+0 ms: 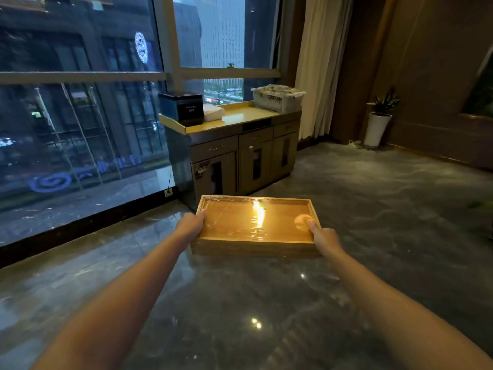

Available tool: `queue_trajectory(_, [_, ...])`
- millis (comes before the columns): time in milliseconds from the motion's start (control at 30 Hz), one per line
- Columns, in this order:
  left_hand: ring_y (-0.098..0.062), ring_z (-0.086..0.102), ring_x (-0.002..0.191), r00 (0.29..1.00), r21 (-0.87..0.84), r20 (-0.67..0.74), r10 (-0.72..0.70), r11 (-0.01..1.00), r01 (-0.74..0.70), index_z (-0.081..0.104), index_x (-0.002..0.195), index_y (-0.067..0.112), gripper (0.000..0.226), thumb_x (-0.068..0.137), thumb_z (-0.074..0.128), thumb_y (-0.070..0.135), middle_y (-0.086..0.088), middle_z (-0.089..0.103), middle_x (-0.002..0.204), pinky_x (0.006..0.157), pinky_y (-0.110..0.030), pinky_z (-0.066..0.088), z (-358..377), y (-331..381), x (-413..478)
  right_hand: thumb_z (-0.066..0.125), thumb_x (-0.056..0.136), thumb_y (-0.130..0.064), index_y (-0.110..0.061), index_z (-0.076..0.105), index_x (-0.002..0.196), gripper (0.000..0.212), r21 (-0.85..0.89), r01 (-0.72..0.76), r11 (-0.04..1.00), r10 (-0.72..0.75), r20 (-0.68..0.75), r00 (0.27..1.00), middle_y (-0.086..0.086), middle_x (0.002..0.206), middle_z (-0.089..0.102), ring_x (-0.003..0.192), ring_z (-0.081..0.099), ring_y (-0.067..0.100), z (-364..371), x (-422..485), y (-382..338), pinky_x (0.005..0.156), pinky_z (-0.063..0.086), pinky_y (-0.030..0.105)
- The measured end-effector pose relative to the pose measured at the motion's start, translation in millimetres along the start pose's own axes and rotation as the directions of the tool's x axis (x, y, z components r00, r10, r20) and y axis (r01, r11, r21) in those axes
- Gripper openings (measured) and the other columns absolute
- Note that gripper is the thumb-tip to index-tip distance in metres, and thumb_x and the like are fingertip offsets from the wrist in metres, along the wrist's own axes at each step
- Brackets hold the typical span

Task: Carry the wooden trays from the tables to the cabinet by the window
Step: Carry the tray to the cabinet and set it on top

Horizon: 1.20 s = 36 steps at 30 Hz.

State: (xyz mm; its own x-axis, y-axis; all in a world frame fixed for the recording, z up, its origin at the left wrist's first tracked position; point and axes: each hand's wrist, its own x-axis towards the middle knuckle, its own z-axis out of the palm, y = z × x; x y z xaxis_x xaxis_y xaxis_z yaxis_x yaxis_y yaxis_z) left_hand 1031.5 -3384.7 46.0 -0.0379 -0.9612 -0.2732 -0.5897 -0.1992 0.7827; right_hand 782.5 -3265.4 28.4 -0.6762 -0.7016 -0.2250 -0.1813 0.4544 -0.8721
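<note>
A rectangular wooden tray (234,222) covered in shiny plastic film is held out in front of me above the floor. My left hand (190,226) grips its left edge, thumb on the rim. My right hand (326,240) grips the right edge near the front corner. The cabinet (241,156) stands ahead by the window, beyond the tray. Its yellow top (240,116) shows a bare strip in the middle.
On the cabinet top sit a dark box (184,106) at the left, a white folded cloth (212,112) beside it, and a white basket (277,98) at the right. A potted plant (378,121) stands by the right wall. Glossy dark floor (373,198) lies between me and the cabinet.
</note>
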Motion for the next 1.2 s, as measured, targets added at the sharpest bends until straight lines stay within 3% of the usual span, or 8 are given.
queue_trajectory(100, [-0.035, 0.057, 0.114, 0.999, -0.001, -0.033, 0.0, 1.0, 0.0, 0.054, 0.121, -0.008, 0.055, 0.098, 0.035, 0.038, -0.024, 0.06, 0.123, 0.099, -0.041, 0.042, 23.4, 56.5, 72.8, 0.042, 0.094, -0.038, 0.01, 0.057, 0.117, 0.055, 0.023, 0.007, 1.0, -0.008, 0.04, 0.999, 0.016, 0.099, 0.056, 0.092, 0.052, 0.028, -0.7, 97.0, -37.1, 0.076, 0.036, 0.031])
queue_trajectory(400, [-0.024, 0.053, 0.088, 0.994, -0.021, -0.104, -0.045, 0.999, 0.043, 0.056, 0.117, -0.008, 0.053, 0.098, 0.035, 0.037, -0.014, 0.054, 0.094, 0.079, -0.034, 0.04, 82.0, 175.5, 302.5, 0.039, 0.095, -0.038, 0.006, 0.056, 0.118, 0.052, 0.016, 0.018, 1.0, -0.019, 0.099, 0.995, 0.012, 0.096, 0.054, 0.089, 0.05, 0.024, 40.5, 359.1, -121.6, 0.075, 0.037, 0.033])
queue_trajectory(533, [-0.03, 0.059, 0.098, 0.996, 0.006, -0.088, -0.031, 0.999, 0.032, 0.058, 0.115, -0.007, 0.052, 0.098, 0.035, 0.037, -0.014, 0.056, 0.095, 0.093, -0.039, 0.045, 113.2, 220.3, 422.6, 0.038, 0.096, -0.037, 0.005, 0.054, 0.12, 0.051, 0.016, 0.009, 1.0, -0.01, 0.101, 0.995, 0.011, 0.098, 0.053, 0.09, 0.049, 0.023, 73.1, 484.9, -156.3, 0.075, 0.036, 0.032])
queue_trajectory(667, [-0.032, 0.058, 0.106, 0.996, 0.016, -0.088, -0.014, 1.0, 0.016, 0.056, 0.119, -0.008, 0.053, 0.098, 0.034, 0.036, -0.02, 0.062, 0.112, 0.098, -0.039, 0.043, 129.4, 283.2, 544.2, 0.037, 0.095, -0.039, 0.004, 0.054, 0.121, 0.053, 0.005, 0.012, 1.0, -0.013, 0.112, 0.994, 0.012, 0.099, 0.054, 0.09, 0.051, 0.023, 99.1, 610.2, -212.3, 0.073, 0.038, 0.031])
queue_trajectory(833, [-0.026, 0.055, 0.091, 0.996, -0.009, -0.094, 0.012, 1.0, -0.013, 0.056, 0.117, -0.009, 0.049, 0.099, 0.035, 0.032, -0.013, 0.059, 0.089, 0.088, -0.039, 0.044, 148.1, 362.8, 667.3, 0.036, 0.096, -0.039, 0.004, 0.055, 0.12, 0.052, -0.015, 0.001, 1.0, 0.001, 0.112, 0.994, 0.011, 0.098, 0.054, 0.09, 0.05, 0.023, 120.0, 745.3, -271.3, 0.075, 0.037, 0.032])
queue_trajectory(967, [-0.023, 0.053, 0.091, 0.996, -0.029, -0.081, -0.033, 0.999, 0.031, 0.054, 0.121, -0.007, 0.048, 0.1, 0.034, 0.031, -0.014, 0.056, 0.098, 0.081, -0.032, 0.039, 174.0, 403.5, 766.9, 0.036, 0.096, -0.038, 0.003, 0.055, 0.119, 0.051, -0.025, 0.0, 1.0, 0.003, 0.142, 0.99, 0.01, 0.094, 0.054, 0.089, 0.05, 0.024, 143.5, 859.8, -306.1, 0.076, 0.037, 0.033])
queue_trajectory(1100, [-0.031, 0.057, 0.114, 0.99, -0.025, -0.119, -0.074, 0.997, 0.072, 0.051, 0.125, -0.008, 0.05, 0.1, 0.032, 0.031, -0.021, 0.059, 0.123, 0.092, -0.035, 0.042, 209.0, 439.7, 871.1, 0.037, 0.095, -0.039, 0.002, 0.053, 0.122, 0.051, -0.037, 0.027, 0.999, -0.019, 0.186, 0.982, 0.01, 0.096, 0.054, 0.089, 0.051, 0.023, 177.6, 984.2, -333.3, 0.074, 0.037, 0.033])
queue_trajectory(1200, [-0.03, 0.057, 0.112, 0.986, -0.056, -0.132, -0.105, 0.994, 0.099, 0.051, 0.126, -0.006, 0.051, 0.099, 0.033, 0.034, -0.021, 0.059, 0.124, 0.09, -0.035, 0.043, 231.1, 473.1, 955.2, 0.038, 0.095, -0.041, 0.001, 0.052, 0.123, 0.053, -0.041, 0.049, 0.998, -0.039, 0.225, 0.974, 0.011, 0.099, 0.054, 0.089, 0.052, 0.024, 201.2, 1080.3, -359.2, 0.074, 0.039, 0.032])
